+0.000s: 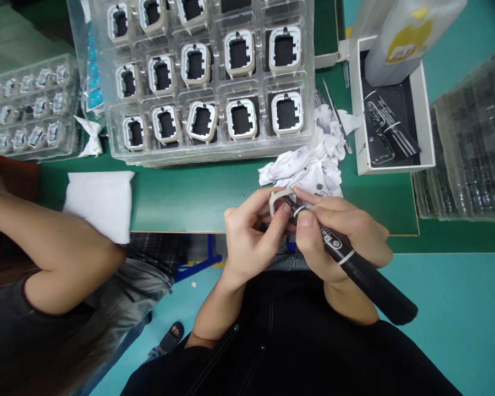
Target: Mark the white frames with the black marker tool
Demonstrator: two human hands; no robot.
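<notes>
Head view: left grip (pixel 251 235) pinches a partly hidden frame (pixel 275 196), right grip (pixel 350 224) clasps a marker (pixel 357 268), its tip contact unclear.

Single head view looks forward and down from above torso (pixel 297 330) at 6 o'clock; left hand (pixel 251 234) and right hand (pixel 344 234) close, near centre; bench (pixel 181 201) toward 12 o'clock.

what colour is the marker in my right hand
The marker is black with white bands, in the head view.
</notes>
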